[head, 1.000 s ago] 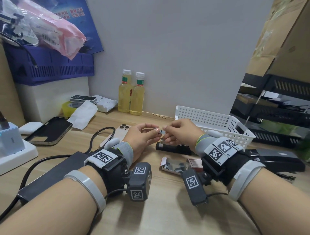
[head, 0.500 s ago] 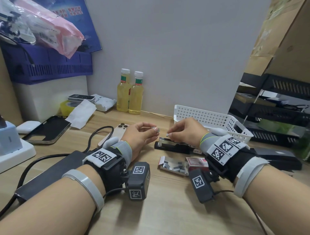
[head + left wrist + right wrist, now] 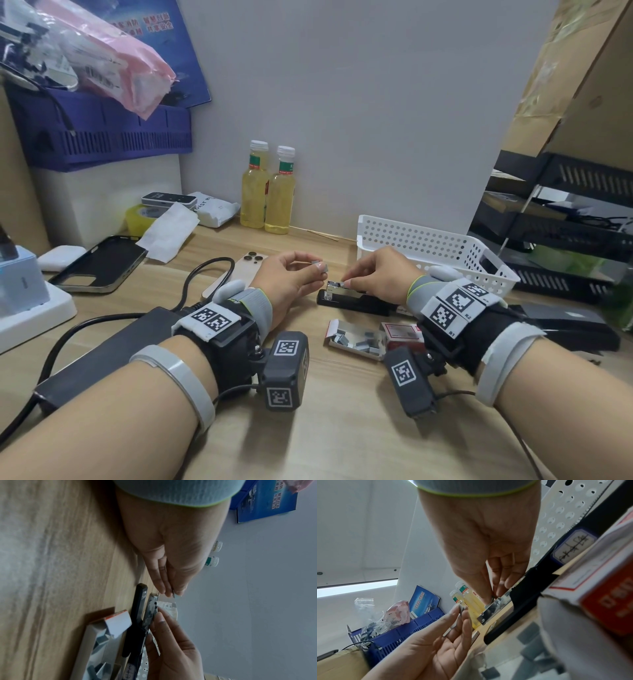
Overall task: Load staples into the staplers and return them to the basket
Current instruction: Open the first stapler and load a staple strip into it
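Stapler [image 3: 356,301] lies open on the bench just before the white basket [image 3: 428,246]. Right hand [image 3: 380,274] pinches staples at its metal channel. Left hand [image 3: 291,274] pinches a staple strip [image 3: 323,266] beside it. Staple box [image 3: 356,339] lies nearer the front edge.

wrist marker band [image 3: 455,308] reading R1, R2 (other print illegible)

Black stapler [image 3: 356,301], white perforated basket [image 3: 428,240]
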The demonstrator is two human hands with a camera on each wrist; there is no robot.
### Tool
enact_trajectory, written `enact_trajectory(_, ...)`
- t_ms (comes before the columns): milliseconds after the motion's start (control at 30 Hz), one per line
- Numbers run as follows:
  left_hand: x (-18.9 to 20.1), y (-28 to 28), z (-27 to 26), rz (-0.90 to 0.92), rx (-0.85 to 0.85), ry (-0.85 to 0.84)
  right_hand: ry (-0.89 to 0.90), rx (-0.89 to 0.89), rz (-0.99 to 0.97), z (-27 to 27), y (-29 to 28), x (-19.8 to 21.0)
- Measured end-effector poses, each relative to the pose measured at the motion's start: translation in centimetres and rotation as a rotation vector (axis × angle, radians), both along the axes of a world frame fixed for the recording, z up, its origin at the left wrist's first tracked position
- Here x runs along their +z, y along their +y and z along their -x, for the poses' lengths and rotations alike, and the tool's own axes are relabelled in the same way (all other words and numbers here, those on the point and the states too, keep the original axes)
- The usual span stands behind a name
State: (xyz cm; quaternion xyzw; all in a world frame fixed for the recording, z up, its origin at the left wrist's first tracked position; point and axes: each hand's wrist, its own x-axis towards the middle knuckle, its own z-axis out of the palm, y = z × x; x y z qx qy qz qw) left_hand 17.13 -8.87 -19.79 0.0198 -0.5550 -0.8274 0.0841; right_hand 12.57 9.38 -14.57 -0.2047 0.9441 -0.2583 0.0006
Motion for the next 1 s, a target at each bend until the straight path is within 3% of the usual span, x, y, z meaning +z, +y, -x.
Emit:
enact_trajectory(333,0.2,-0.1,-0.2,-0.006,-0.017,-0.019,0.065,0.0,0.049,-0.3,0.0,0.6)
enact_trajectory(500,0.2,0.0,-0.3,-0.004,-0.019,-0.007,-0.031,0.01,0.009,-1.1,-0.1,1.0)
enact_trajectory(633,0.4,0.0,-0.4,0.002,-0.03,-0.009,-0.103,0.041,0.114,-1.4,-0.2,0.8)
enact_trajectory(733,0.4,0.1,-0.4,0.003,-0.043,-0.011,0.022,0.08,0.185,-1.2,0.1,0.7)
enact_trajectory(900,0.7,0.2,-0.7,0.009,-0.07,-0.019,0.059,0.218,0.247,-1.8,-0.2,0.7)
enact_trajectory(1000,0.9,0.3,-0.7,0.001,-0.082,-0.022,0.128,0.204,0.238,-1.7,-0.5,0.8)
